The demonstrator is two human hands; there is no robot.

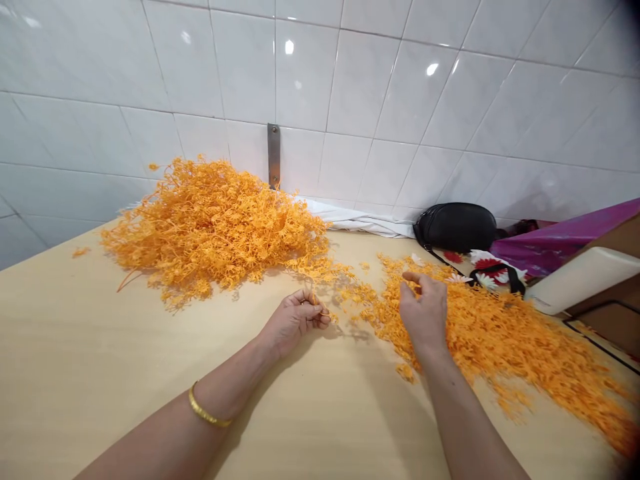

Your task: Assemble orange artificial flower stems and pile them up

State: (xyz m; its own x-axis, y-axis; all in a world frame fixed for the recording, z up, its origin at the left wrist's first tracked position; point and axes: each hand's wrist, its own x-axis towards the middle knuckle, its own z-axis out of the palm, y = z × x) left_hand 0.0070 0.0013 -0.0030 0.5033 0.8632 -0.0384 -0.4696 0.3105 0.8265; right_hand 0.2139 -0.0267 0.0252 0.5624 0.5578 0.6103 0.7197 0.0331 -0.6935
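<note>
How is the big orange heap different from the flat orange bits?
The heap of orange sprigs stands tall and bushy, while the spread of orange bits lies low and flat. The heap's sprigs look longer; the spread's bits look shorter. The heap sits by the tiled wall; the spread sits farther right. Both are orange on the same pale table.
</note>
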